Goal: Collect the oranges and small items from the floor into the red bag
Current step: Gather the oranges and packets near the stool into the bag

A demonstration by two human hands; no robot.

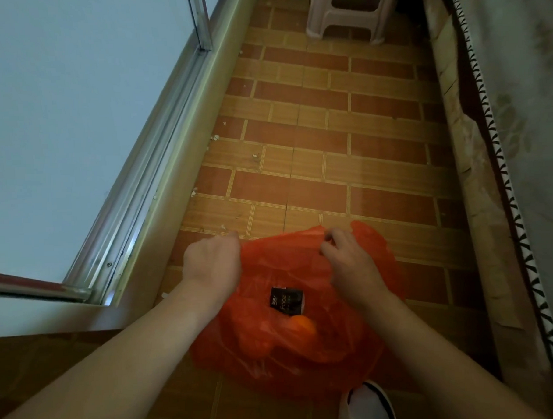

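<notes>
I see the red plastic bag (292,307) lower centre of frame, sitting on the tiled floor (329,143). Left hand (212,259) grips the bag's left rim, fingers curled over the edge. Right hand (350,260) pinches the right rim near the top, fingers bent on the plastic. Mouth is held apart between them. Inside: one orange (301,327) plainly visible, and just above it a dark tissue pack (287,300) printed "Face". More orange shapes show through the plastic at lower left, can't tell what exactly. White shoe (371,404) at bottom edge, just below the bag. Pale plastic stool (349,13) at top centre, well apart. Sliding window frame (158,144) runs along the left.
</notes>
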